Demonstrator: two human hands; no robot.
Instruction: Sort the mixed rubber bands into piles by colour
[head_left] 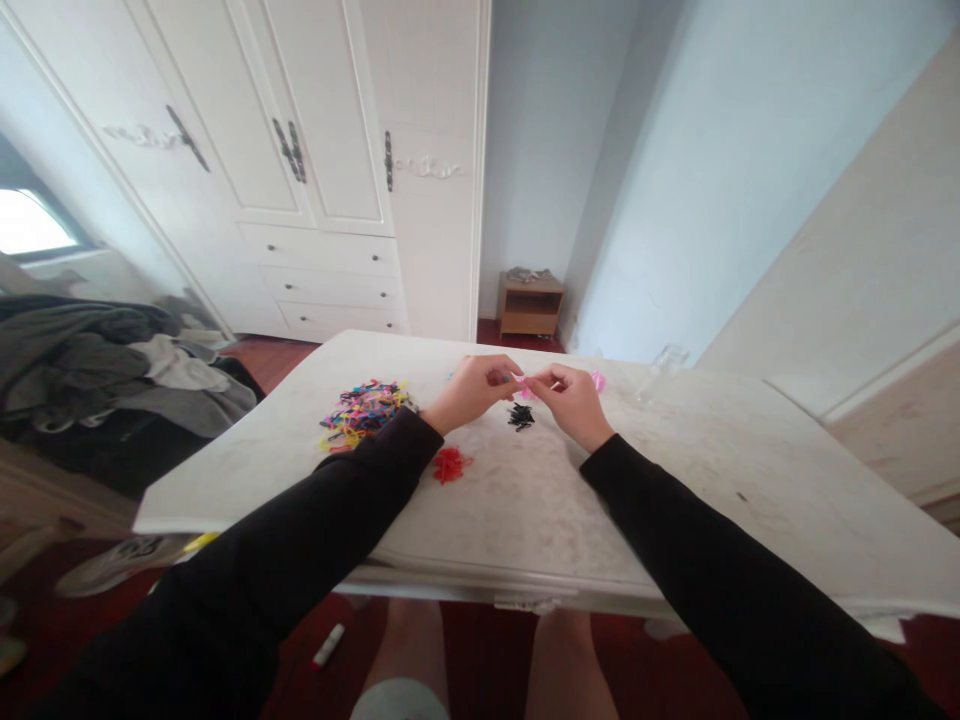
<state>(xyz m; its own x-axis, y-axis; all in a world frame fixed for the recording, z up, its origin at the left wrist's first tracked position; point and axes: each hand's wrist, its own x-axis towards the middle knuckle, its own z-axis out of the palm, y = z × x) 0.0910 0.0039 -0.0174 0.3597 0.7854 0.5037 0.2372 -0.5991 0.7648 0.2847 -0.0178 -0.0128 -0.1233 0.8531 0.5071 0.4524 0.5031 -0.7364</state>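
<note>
Over the far part of the white table, my left hand point(481, 388) and my right hand point(566, 398) meet, fingertips pinched together. Between them is a small pink piece point(524, 386), partly covered by the fingers and too small to name closely. Just below the fingertips lies a small heap of black strip-like pieces point(520, 417). Beside my left wrist is a large mixed pile of small colourful looped pieces point(365, 412). Nearer to me sits a little heap of red pieces point(450, 465). Past my right hand, some pink pieces point(598, 380) are partly hidden.
The worn white table point(517, 520) spans the space before me. A clear glass or plastic container point(661, 370) is near its far right edge. Dark clothes point(112, 370) are heaped at left. Behind stand a white wardrobe point(322, 120) and a small wooden cabinet point(531, 322).
</note>
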